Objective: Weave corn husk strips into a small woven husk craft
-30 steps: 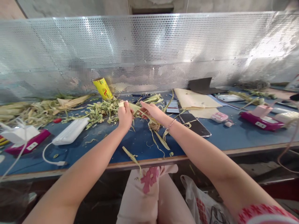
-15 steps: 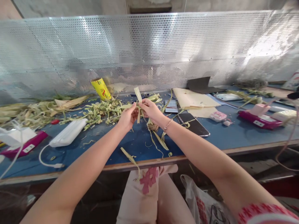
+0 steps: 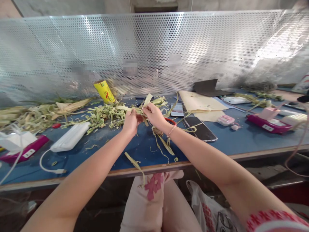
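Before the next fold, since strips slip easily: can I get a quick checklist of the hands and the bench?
1. Left hand pinching the strip: ok.
2. Right hand gripping the same strip: ok.
3. Strip whole, not torn: cannot tell.
4. Phone apart from the hands: ok.
5. Bench free of scraps under the hands: not ok.

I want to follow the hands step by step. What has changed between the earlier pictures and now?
Both hands kept hold of the pale leaf strip. Its free end, upright half a second ago, now leans to the right above the right hand. The left hand has closed in beside the right. The power bank, the phone and the yellow tube lie as before.
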The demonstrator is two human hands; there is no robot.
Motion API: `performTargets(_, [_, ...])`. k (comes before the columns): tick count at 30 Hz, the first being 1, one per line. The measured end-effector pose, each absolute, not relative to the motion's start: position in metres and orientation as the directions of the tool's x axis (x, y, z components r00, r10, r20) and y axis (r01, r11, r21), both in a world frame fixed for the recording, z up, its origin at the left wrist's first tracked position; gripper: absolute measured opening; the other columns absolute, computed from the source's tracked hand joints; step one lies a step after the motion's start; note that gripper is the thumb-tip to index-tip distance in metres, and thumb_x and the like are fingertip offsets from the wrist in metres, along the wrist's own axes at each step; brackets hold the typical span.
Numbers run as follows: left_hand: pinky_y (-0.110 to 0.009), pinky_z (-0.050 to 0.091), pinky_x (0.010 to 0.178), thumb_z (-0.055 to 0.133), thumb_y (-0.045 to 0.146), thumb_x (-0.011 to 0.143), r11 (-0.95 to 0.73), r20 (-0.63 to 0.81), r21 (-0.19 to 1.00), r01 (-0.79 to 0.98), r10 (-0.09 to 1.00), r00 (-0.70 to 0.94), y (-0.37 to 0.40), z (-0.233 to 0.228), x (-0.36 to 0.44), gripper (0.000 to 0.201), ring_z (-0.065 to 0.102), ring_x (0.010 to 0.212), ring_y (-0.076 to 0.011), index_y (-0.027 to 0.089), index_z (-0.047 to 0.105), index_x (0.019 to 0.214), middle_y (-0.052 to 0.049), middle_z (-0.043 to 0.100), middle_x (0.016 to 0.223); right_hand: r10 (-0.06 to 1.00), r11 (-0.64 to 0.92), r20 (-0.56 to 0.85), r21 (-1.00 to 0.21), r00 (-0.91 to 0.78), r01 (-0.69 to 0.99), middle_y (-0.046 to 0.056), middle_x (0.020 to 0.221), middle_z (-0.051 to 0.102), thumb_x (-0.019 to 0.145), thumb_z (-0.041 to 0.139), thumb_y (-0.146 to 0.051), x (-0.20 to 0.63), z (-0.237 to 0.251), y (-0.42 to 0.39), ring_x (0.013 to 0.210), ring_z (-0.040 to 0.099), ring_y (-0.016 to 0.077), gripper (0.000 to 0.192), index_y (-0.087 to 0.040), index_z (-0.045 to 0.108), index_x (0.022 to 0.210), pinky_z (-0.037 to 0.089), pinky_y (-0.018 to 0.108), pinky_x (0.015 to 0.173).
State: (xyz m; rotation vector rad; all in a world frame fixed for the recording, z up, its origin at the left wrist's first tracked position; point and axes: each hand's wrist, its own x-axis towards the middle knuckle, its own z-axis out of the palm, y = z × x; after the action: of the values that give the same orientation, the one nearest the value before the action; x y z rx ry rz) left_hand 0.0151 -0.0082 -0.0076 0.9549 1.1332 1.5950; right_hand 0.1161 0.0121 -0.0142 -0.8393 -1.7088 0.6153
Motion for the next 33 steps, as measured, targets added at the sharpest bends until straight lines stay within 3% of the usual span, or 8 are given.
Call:
performTargets(4, [-0.023, 0.039, 0.045, 0.031, 0.022, 0.087, -0.153, 0.087, 0.964, -0.218, 0.955, -0.283, -0.009, -0.01, 0.016, 0.014, 0.048, 0.038, -0.0105, 0.021, 0.035, 0.073, 0.007, 0.041, 0.045, 0.783, 0.621, 0.601, -0.737, -0.164, 0.267, -0.003, 0.064, 0.048, 0.08, 0.042, -0.024, 0.114, -0.014, 0.008, 0.061, 0.045, 0.0107, 0.011, -0.019, 0.042, 0.071, 0.034, 0.024, 0.062])
performTargets(9, [-0.023, 0.029, 0.04, 0.035, 0.035, 0.087, -0.301, 0.296, 0.953, 0.035, 0.901, -0.316, -0.005, -0.017, 0.012, 0.024, 0.031, 0.032, -0.0074, 0.021, 0.032, 0.067, 0.008, 0.03, 0.045, 0.744, 0.666, 0.645, -0.697, -0.173, 0.265, -0.003, 0.063, 0.047, 0.081, 0.041, -0.025, 0.113, -0.013, 0.003, 0.058, 0.044, 0.0102, 0.009, -0.019, 0.043, 0.074, 0.034, 0.023, 0.06])
performTargets(13, [-0.024, 0.032, 0.047, 0.041, 0.041, 0.084, -0.417, 0.502, 0.857, 0.302, 0.806, -0.314, -0.002, -0.02, 0.004, 0.028, 0.04, 0.044, -0.009, 0.02, 0.037, 0.065, 0.005, 0.036, 0.051, 0.729, 0.682, 0.666, -0.686, -0.16, 0.252, -0.004, 0.061, 0.045, 0.081, 0.041, -0.027, 0.114, -0.014, 0.005, 0.057, 0.043, 0.0098, 0.011, -0.02, 0.043, 0.073, 0.034, 0.023, 0.059])
performTargets(16, [-0.024, 0.032, 0.049, 0.041, 0.041, 0.084, -0.476, 0.598, 0.781, 0.405, 0.757, -0.262, -0.004, -0.017, 0.001, 0.028, 0.042, 0.05, -0.0097, 0.019, 0.041, 0.066, 0.004, 0.039, 0.053, 0.749, 0.66, 0.649, -0.715, -0.133, 0.231, -0.004, 0.06, 0.044, 0.08, 0.042, -0.027, 0.115, -0.013, 0.006, 0.055, 0.042, 0.0092, 0.011, -0.02, 0.042, 0.072, 0.033, 0.023, 0.057])
performTargets(27, [-0.022, 0.028, 0.041, 0.04, 0.047, 0.083, -0.509, 0.57, 0.785, 0.353, 0.817, -0.088, -0.01, -0.012, -0.001, 0.03, 0.032, 0.034, -0.007, 0.02, 0.045, 0.073, 0.008, 0.031, 0.041, 0.829, 0.557, 0.559, -0.824, -0.01, 0.108, -0.006, 0.054, 0.042, 0.08, 0.044, -0.023, 0.122, -0.004, 0.012, 0.05, 0.038, 0.0068, 0.019, -0.02, 0.037, 0.062, 0.03, 0.023, 0.054])
performTargets(33, [-0.021, 0.025, 0.037, 0.041, 0.05, 0.082, -0.512, 0.554, 0.794, 0.329, 0.831, -0.044, -0.009, -0.013, -0.002, 0.031, 0.031, 0.031, -0.0069, 0.02, 0.046, 0.079, 0.009, 0.028, 0.039, 0.811, 0.582, 0.585, -0.81, 0.018, 0.07, -0.006, 0.054, 0.044, 0.08, 0.045, -0.024, 0.128, -0.005, 0.02, 0.051, 0.039, 0.0061, 0.02, -0.02, 0.038, 0.062, 0.031, 0.023, 0.054])
